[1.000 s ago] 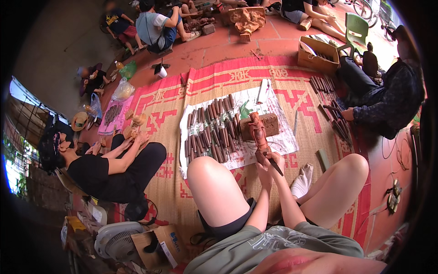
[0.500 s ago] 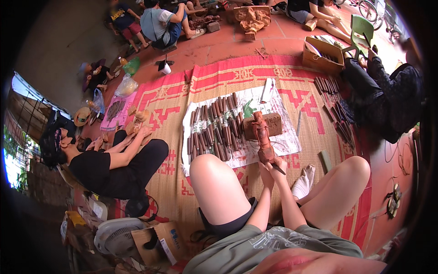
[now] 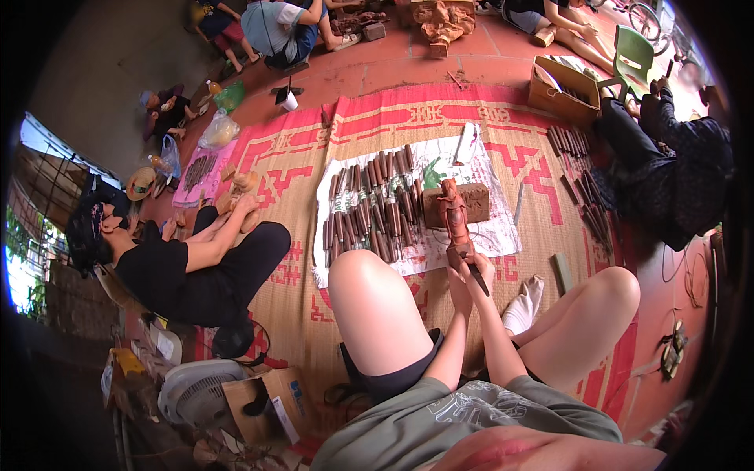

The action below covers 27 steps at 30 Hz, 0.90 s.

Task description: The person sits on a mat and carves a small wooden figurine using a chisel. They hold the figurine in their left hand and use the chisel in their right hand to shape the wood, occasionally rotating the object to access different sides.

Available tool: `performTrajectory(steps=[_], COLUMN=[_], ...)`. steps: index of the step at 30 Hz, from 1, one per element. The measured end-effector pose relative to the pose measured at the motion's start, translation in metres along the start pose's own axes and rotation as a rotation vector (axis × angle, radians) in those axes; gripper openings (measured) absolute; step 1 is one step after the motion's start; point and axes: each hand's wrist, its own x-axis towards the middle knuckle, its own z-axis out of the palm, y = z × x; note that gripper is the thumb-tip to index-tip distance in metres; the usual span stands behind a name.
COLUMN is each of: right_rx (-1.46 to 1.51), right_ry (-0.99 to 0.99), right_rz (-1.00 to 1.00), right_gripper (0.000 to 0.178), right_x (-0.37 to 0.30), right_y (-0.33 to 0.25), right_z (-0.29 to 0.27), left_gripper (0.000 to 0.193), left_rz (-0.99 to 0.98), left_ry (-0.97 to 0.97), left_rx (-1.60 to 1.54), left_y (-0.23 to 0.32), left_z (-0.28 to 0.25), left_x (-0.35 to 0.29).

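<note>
A reddish-brown carved wooden figure (image 3: pixel 454 213) leans away from me, its upper part against a brown wooden block (image 3: pixel 477 206). My left hand (image 3: pixel 459 279) is closed around the lower end of the figure. Close beside it, my right hand (image 3: pixel 484 269) is closed on a carving tool, whose dark handle (image 3: pixel 478 280) sticks out toward me. The tool's working end is too small to make out. Left of the block, rows of carving tools (image 3: pixel 369 208) with brown handles lie on a white printed cloth (image 3: pixel 496 228).
A patterned red and straw mat (image 3: pixel 298 196) spreads beneath everything. At left a person (image 3: pixel 169 267) works on a pale wooden piece; another (image 3: pixel 667 165) sits at right beside more tools (image 3: pixel 589 204). A whetstone-like bar (image 3: pixel 561 273) lies by my right knee. A cardboard box (image 3: pixel 263 404) stands lower left.
The view has shifted slightly. The dark tool handle in my right hand has turned a little steeper against the figure. My left hand keeps its hold on the figure's lower end.
</note>
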Motion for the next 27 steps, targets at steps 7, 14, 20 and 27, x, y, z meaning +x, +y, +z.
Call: performTrajectory(steps=[7,14,20,27], right_rx=[-0.013,-0.096,-0.044,-0.058], right_ry=[0.030,-0.155,-0.007,-0.103], right_rz=[-0.013,0.048,-0.038,0.035], right_gripper=[0.013,0.010,0.009,0.012], right_x=[-0.005,-0.021,-0.003,-0.016], right_y=[0.011,0.002,0.011,0.002], right_z=[-0.008,-0.003,-0.001,-0.006], left_gripper=[0.034,0.039,0.046,0.050], left_rz=[-0.169,0.061,0.248,-0.033], left_ry=[0.013,0.097,0.034,0.037], left_rx=[-0.323,-0.092,0.621,-0.159], left_y=[0.063,-0.053,-0.032,-0.060], left_z=[-0.013,0.004,0.018,0.008], left_x=[-0.007,0.007,-0.003,0.003])
